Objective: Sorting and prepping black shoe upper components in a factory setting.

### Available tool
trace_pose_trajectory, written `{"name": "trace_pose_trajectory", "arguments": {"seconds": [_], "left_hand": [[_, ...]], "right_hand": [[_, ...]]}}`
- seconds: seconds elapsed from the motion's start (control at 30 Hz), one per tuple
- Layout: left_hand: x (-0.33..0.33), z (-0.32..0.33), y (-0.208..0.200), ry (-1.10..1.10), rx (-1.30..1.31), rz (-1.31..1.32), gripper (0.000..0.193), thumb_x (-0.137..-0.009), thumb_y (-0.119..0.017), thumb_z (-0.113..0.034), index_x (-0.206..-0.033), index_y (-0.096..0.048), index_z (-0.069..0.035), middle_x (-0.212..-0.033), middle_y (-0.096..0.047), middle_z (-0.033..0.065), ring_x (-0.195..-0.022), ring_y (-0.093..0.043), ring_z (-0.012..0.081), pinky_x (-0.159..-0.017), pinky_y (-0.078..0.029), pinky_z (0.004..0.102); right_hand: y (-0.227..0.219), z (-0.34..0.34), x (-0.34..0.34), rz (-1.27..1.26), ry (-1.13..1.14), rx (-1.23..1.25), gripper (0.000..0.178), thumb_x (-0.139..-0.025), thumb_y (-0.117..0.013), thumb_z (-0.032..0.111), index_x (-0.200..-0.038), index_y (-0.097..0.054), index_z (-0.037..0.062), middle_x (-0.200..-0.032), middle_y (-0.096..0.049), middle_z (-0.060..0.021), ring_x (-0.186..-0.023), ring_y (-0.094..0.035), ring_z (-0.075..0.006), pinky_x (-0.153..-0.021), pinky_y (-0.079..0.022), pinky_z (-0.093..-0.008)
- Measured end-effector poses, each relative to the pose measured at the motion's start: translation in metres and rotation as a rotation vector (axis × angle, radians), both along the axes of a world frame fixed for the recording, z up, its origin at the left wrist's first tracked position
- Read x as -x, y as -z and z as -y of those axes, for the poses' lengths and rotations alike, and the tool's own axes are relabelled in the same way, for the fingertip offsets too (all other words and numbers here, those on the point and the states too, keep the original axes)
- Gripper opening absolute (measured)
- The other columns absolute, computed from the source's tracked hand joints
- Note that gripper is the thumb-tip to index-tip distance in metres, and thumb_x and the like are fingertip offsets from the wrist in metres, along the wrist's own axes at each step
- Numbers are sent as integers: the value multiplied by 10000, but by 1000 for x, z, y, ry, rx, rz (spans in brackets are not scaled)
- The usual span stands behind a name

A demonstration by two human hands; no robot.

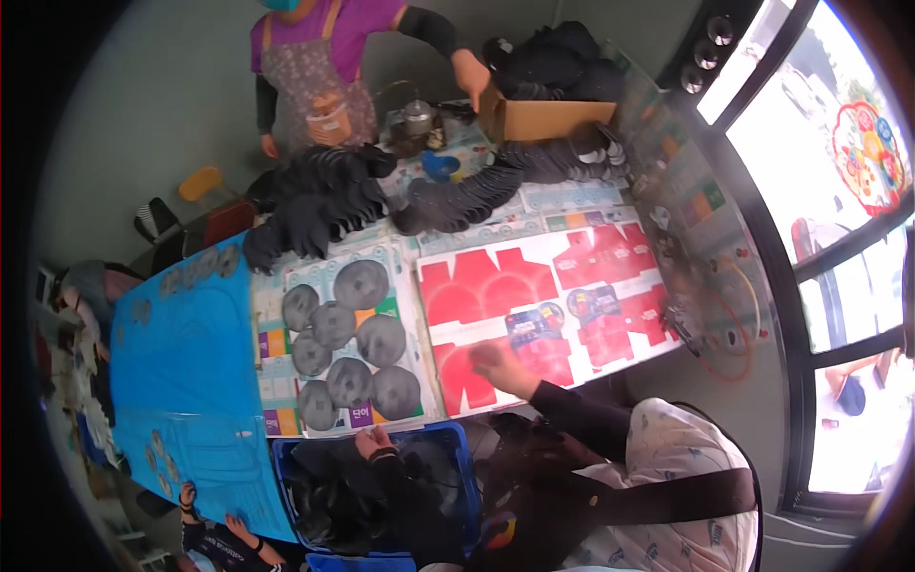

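My right hand (509, 372) is over the near left part of a red and white printed sheet (591, 356). Its fingers are smeared by motion, with a dark blur at their tips, so any hold is unclear. At the near table edge, above a blue crate (467, 458), my left hand (375, 441) has its fingers bent together; whatever they hold is too small to make out. Black pieces (329, 500) fill the crate. Beyond my left hand, several dark grey round discs (350, 383) lie on the table. Two small dark printed patches (536, 324) mark the sheet's middle.
Long rows of overlapping black pieces (324, 214) line the far side. A co-worker (319, 67) stands there, one hand near a cardboard box (553, 119). Left is a blue-covered table (181, 343) with more discs; another person's hands (238, 526) rest at its near edge.
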State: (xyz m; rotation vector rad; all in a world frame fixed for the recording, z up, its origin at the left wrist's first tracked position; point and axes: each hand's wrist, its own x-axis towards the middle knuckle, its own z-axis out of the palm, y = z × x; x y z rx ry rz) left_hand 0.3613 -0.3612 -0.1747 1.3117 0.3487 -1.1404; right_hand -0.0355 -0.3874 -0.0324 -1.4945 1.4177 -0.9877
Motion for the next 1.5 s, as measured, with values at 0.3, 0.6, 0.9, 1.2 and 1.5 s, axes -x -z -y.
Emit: {"name": "trace_pose_trajectory", "arguments": {"seconds": [0.3,0.6,0.9,1.2,1.5], "left_hand": [[-10,-10,-15,67,130,-75,202,-977,-647,-343,-988,-612,-144,-878,-627,-2,-806,-599,164,-723,-518,339],[-33,-24,-22,115,322,-20,245,-1015,-638,-251,-1202,-536,-130,-1044,-641,41,-848,-680,239,-681,-594,382],[-45,-99,-46,-9,510,50,261,-1049,-550,-133,-1307,-555,-97,-1077,-691,24,-879,-688,142,-622,-568,286],[-131,-91,-71,-368,657,186,333,-1053,-540,-108,-1381,-499,-70,-1312,-630,118,-1198,-634,255,-1004,-549,407],[-240,76,-3,-538,718,276,411,-984,-581,-1,-1379,-488,-63,-1241,-644,135,-1105,-667,340,-1005,-558,522]], "right_hand": [[-355,49,-45,-400,242,1116,927,-827,-689,149,-1601,-196,21,-1678,-52,-268,-1557,6,-456,-1222,-36,-587],[-383,27,-111,-508,99,1541,461,-840,-631,146,-1267,-471,74,-1607,-272,-233,-1545,-166,-411,-1224,-162,-576],[-257,-14,-138,-516,-387,640,162,-740,-695,-30,-836,-582,34,-1407,-519,-207,-1441,-348,-476,-1177,-256,-651],[-170,-27,-155,-419,-596,350,143,-793,-687,4,-902,-607,53,-1278,-581,-167,-1368,-430,-448,-1128,-347,-567],[-132,4,-186,-422,-720,207,128,-818,-679,19,-937,-633,34,-1258,-584,-186,-1320,-471,-464,-1077,-425,-535]]}}
